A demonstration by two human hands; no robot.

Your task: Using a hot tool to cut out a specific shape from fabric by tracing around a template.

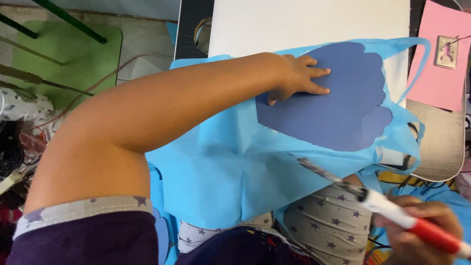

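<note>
1. Left hand (297,78): it lies palm down on the dark blue paper shape (328,103). The fingers (316,72) are spread wide and flat, pinning the shape rather than gripping it.
2. Dark blue paper shape: it sits directly under the left fingers and extends beyond their tips. It rests on the light blue sheet (221,172), which spreads out from beneath it toward the person's lap.
3. Right hand (422,230): the fingers are closed around a red-and-white marker (417,223). The marker tip points toward the lower edge of the dark shape but stands apart from the paper.
4. Surroundings: a white board (304,22) lies on the tabletop beyond the left fingertips. A pink sheet (439,59) carrying a small metal plate (446,51) lies off to the side of the left fingertips.
5. Risk, slippage: the left fingers press only one end of the shape. A marker stroke along the far edge could probably pivot it and distort the outline.
6. Risk, sagging: the light blue sheet hangs unsupported off the tabletop edge. Pressure there may crease or tear it.
7. Risk, smearing: the left forearm crosses the sheet and could smudge fresh ink.
</note>
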